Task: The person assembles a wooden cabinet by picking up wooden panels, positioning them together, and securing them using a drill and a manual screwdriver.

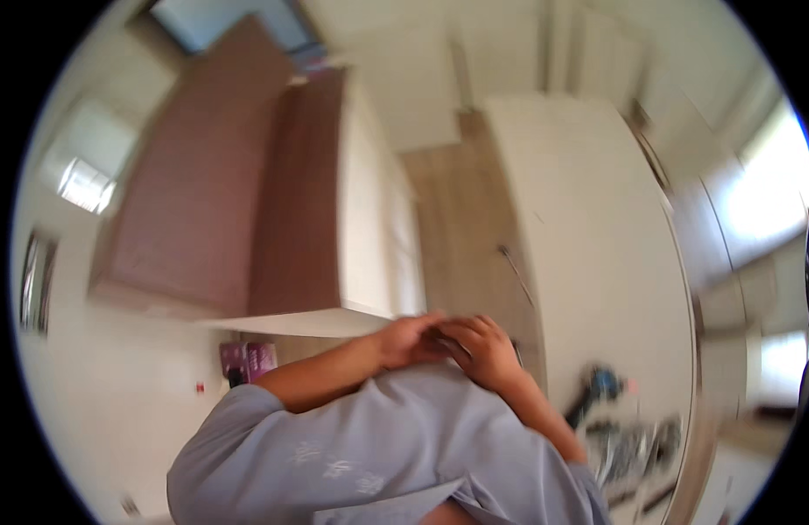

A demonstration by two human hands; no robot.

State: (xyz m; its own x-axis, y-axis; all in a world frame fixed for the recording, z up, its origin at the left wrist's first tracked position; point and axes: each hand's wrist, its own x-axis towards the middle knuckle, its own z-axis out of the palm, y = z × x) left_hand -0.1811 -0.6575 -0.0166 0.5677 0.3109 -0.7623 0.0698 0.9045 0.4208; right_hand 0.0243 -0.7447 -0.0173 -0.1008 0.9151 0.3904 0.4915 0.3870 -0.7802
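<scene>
Both my hands meet in front of my grey shirt point(404, 437), close to the middle of the view. Fingers curled, my left hand point(410, 339) comes in from the left and presses against the other one. My right hand point(485, 352) has bent fingers that partly cover the left fingertips. Whatever lies between them, if anything, is hidden and slightly blurred. The nearest thing beyond them is the pale lower corner of a cabinet point(301, 192) with reddish-brown panels and a white side.
A long white board point(597, 219) extends along the right, with a blue cordless drill point(604, 383) and clear plastic bags point(636, 451) on its near end. A thin dark-tipped rod point(516, 273) is beside the board. A purple box point(248, 359) stands left, behind my arm.
</scene>
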